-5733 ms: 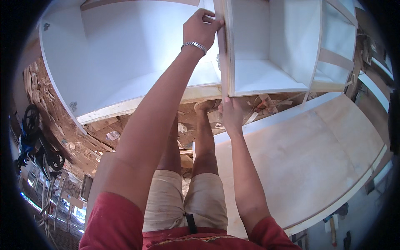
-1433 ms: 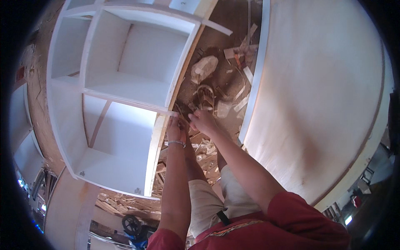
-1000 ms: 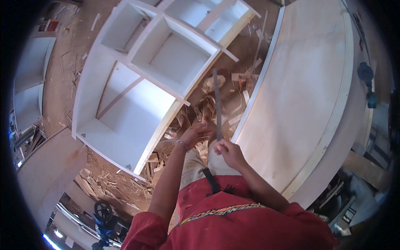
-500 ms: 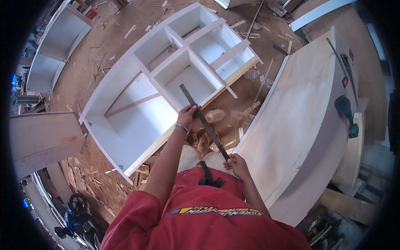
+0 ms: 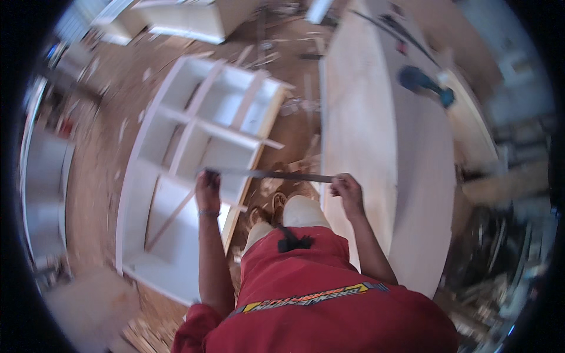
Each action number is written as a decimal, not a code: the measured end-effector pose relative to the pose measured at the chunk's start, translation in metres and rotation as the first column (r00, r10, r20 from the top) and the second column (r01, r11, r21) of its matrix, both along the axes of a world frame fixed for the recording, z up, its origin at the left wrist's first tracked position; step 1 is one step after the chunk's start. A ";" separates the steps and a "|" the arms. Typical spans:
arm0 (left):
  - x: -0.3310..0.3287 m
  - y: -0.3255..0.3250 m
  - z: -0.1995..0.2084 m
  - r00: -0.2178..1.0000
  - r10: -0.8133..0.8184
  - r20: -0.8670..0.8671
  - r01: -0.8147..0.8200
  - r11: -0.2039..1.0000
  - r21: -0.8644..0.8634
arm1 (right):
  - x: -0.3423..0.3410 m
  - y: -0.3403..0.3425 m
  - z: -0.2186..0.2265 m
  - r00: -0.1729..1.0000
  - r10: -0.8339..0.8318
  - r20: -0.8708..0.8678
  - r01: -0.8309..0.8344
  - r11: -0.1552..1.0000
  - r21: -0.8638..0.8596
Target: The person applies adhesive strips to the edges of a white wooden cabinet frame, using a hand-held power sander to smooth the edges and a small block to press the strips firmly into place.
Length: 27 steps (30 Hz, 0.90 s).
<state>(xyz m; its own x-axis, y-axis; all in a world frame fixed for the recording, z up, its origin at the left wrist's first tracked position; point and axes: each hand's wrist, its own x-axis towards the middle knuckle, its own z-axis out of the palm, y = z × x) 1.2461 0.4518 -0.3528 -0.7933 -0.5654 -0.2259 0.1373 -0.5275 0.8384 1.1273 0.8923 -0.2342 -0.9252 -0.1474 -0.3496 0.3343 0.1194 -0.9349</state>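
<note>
A long, thin dark strip point(image 5: 294, 176) stretches nearly level between my hands; it looks like a flat metal bar or ruler. My left hand point(image 5: 208, 193) is closed around its left end, above the white cabinet. My right hand point(image 5: 348, 192) pinches the right end, next to the big pale wooden panel piece. The white open cabinet point(image 5: 130, 235) lies on the ground with several compartments facing up. Thin wooden battens point(image 5: 247, 101) cross it. Motion blurs the left end of the strip and the fingers of my left hand.
On the right stands a long, curved pale wooden piece point(image 5: 359, 112). A teal and dark power tool point(image 5: 432, 85) rests at its far right side. More white cabinets point(image 5: 47, 182) stand at the left and far back. Wood scraps litter the brown floor point(image 5: 97, 194).
The strip has swung from a steep slant to nearly level. My left hand has moved left and lower, while my right hand has risen. The whole view has turned, shifting the cabinet.
</note>
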 end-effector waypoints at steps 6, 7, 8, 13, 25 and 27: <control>-0.117 0.046 0.063 0.999 0.020 -0.028 -0.008 0.920 0.391 | -0.041 0.025 0.016 0.996 0.089 -0.008 -0.088 0.995 0.034; -0.147 0.045 0.069 0.998 -0.003 -0.055 0.023 0.929 0.370 | -0.055 0.026 0.020 0.996 0.095 0.000 -0.095 0.996 0.003; -0.173 0.041 0.086 0.997 -0.036 -0.063 0.056 0.936 0.348 | -0.062 0.020 0.026 0.999 0.037 0.036 -0.035 0.998 -0.044; -0.318 0.048 0.139 0.940 -0.115 -0.320 0.188 0.959 0.210 | -0.153 0.014 0.034 0.990 0.026 0.141 0.008 0.971 -0.240; -0.560 0.055 0.291 0.836 0.022 -0.549 0.005 0.999 0.047 | -0.355 0.009 0.050 0.953 0.040 0.301 0.025 0.977 -0.211; -0.585 0.046 0.313 0.844 0.038 -0.535 -0.076 0.996 -0.050 | -0.381 0.018 0.058 0.965 0.075 0.250 -0.015 0.972 -0.233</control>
